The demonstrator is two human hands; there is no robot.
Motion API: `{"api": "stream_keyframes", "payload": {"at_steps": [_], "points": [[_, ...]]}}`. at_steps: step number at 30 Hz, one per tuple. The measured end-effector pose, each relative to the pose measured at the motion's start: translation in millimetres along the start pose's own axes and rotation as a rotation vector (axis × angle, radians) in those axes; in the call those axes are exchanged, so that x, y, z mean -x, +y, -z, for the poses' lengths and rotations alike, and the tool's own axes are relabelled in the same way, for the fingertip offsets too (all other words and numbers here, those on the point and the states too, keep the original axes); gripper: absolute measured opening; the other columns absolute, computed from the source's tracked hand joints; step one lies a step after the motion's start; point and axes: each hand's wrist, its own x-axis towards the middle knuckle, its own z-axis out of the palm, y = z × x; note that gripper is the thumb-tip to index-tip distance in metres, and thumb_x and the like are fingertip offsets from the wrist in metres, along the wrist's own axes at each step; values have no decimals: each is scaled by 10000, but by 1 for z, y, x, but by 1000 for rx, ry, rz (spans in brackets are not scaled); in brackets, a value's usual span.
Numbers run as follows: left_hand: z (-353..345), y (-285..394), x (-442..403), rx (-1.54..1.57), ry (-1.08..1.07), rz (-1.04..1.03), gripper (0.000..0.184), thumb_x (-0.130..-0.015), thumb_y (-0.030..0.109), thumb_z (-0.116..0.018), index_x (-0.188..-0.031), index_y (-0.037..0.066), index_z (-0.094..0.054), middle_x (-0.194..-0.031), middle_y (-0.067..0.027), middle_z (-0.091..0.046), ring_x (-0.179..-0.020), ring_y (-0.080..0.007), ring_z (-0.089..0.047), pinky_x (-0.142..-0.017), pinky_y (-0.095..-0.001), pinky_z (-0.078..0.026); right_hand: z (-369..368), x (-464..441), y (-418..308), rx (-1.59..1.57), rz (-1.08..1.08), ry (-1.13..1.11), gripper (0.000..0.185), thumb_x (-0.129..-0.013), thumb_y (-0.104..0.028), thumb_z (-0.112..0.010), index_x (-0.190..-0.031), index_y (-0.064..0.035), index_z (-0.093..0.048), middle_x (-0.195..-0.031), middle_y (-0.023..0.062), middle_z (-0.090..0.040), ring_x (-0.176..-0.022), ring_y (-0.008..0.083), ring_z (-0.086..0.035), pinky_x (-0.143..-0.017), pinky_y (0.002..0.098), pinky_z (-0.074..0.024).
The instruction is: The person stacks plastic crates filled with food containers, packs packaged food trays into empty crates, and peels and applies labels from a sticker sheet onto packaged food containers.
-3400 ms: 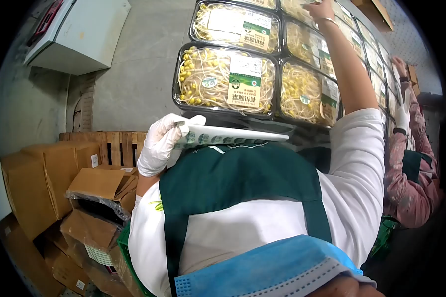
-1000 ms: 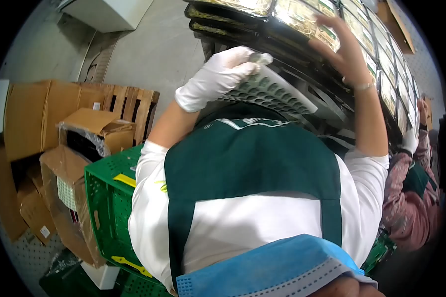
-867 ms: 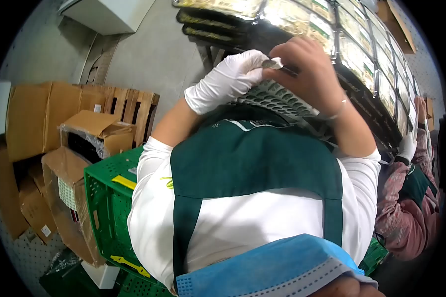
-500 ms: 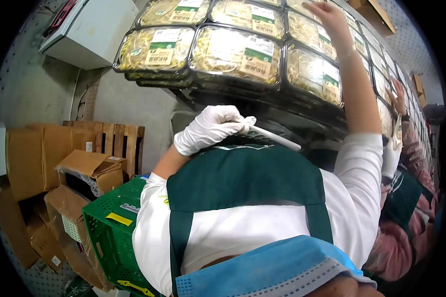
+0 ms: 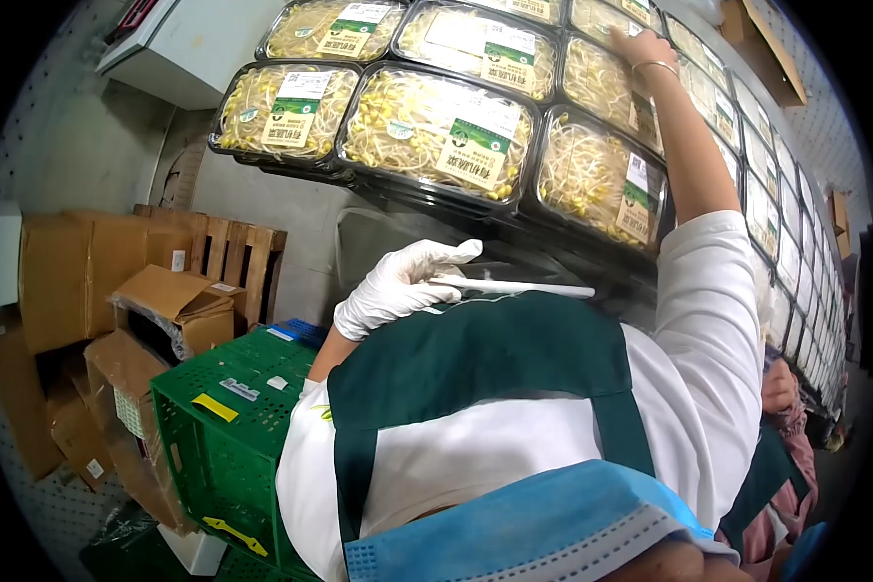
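Observation:
My left hand [image 5: 398, 286], in a white glove, is in front of the apron. It closes round one end of a thin white rod-like thing [image 5: 529, 288], with the index finger lifted off it. The rod points right, and I cannot make out its exact kind. My bare right hand [image 5: 645, 50], with a bracelet on the wrist, reaches to the far packs. Its fingers are bent together at the top of a bean sprout pack [image 5: 606, 82]; anything between them is too small to name. Nearer lie another bean sprout pack [image 5: 436, 131] and a corner pack [image 5: 597, 179], film-covered and labelled.
Black trays of sprouts stand stacked in long rows to the right. A green crate [image 5: 213, 427] is at my left, by cardboard boxes [image 5: 179, 301] and a wooden pallet [image 5: 252, 262]. A pale cabinet [image 5: 179, 53] stands behind. A co-worker's pink sleeve [image 5: 791, 485] shows at right.
My left index finger has lifted and the rod now lies more level. My right hand has come slightly lower in view, its fingers bent at a pack. The co-worker's hands have drawn back from the packs.

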Motion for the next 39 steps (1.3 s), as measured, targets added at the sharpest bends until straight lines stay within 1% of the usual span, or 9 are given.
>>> {"api": "stream_keyframes", "payload": {"at_steps": [5, 9, 11, 15, 21, 23, 27, 30, 39], "points": [[20, 0, 10, 46, 83, -167, 163, -700, -92, -545, -849, -40, -585, -986, -148, -572, -939, -178, -540, -844, -273, -415, -1, 8, 47, -844, 190, 5, 361, -751, -273, -543, -1029, -44, -527, -951, 106, -564, -861, 190, -527, -759, 280, -404], [43, 11, 27, 90, 345, -520, 119, -728, -3, -577, -842, -36, -588, -932, -142, -593, -894, -172, -562, -813, -267, -425, 110, 212, 36, -1371, 542, -156, 279, -757, -105, -581, -1003, 7, -509, -799, 53, -552, -702, 107, -501, -653, 219, -405], [57, 12, 31, 141, 402, -597, 114, -732, 8, -582, -835, -38, -591, -926, -136, -597, -861, -159, -568, -790, -254, -428, 109, 284, 32, -968, 706, 171, 303, -738, -90, -608, -1015, -11, -512, -741, 35, -540, -669, 97, -486, -604, 188, -389], [62, 16, 39, 153, 367, -620, 85, -726, 21, -598, -802, -17, -609, -876, -122, -611, -779, -131, -575, -718, -234, -441, 96, 343, -12, -1191, 469, -212, 313, -715, -65, -634, -1012, -49, -537, -702, 11, -547, -649, 47, -489, -542, 152, -357], [71, 9, 52, 385, 237, -613, 40, -728, 45, -602, -748, 11, -598, -832, -112, -616, -760, -145, -586, -693, -250, -466, 100, 365, -27, -1603, 256, -371, 255, -756, -22, -580, -986, 48, -493, -814, 63, -591, -685, 62, -537, -609, 170, -429], [68, 19, 50, 159, 229, -574, 243, -668, 12, -644, -896, 12, -560, -965, -99, -576, -813, -141, -563, -693, -255, -486, 95, 367, -28, -1641, 176, -355, 254, -754, -25, -581, -982, 49, -496, -800, 63, -591, -680, 58, -533, -595, 165, -420], [63, 11, 66, 109, 227, -630, 282, -671, -115, -573, -922, 10, -552, -946, -88, -580, -757, -124, -569, -672, -235, -483, 84, 363, -21, -1650, 179, -423, 305, -754, -24, -570, -1031, 62, -477, -772, 50, -586, -685, 60, -527, -612, 156, -400], [57, 15, 73, 74, 393, -650, 175, -666, -65, -615, -823, 6, -584, -743, -58, -606, -635, -94, -564, -536, -175, -433, 84, 361, -24, -1698, 218, -531, 318, -741, 5, -570, -1036, 69, -470, -791, 45, -581, -685, 60, -533, -624, 158, -405], [66, 10, 71, 59, 383, -833, 123, -659, -8, -661, -757, 27, -597, -718, -67, -598, -625, -130, -577, -573, -221, -465, 91, 348, -26, -1840, 303, -637, 207, -732, 26, -568, -925, 28, -494, -777, 44, -581, -676, 66, -539, -611, 162, -414]]}}
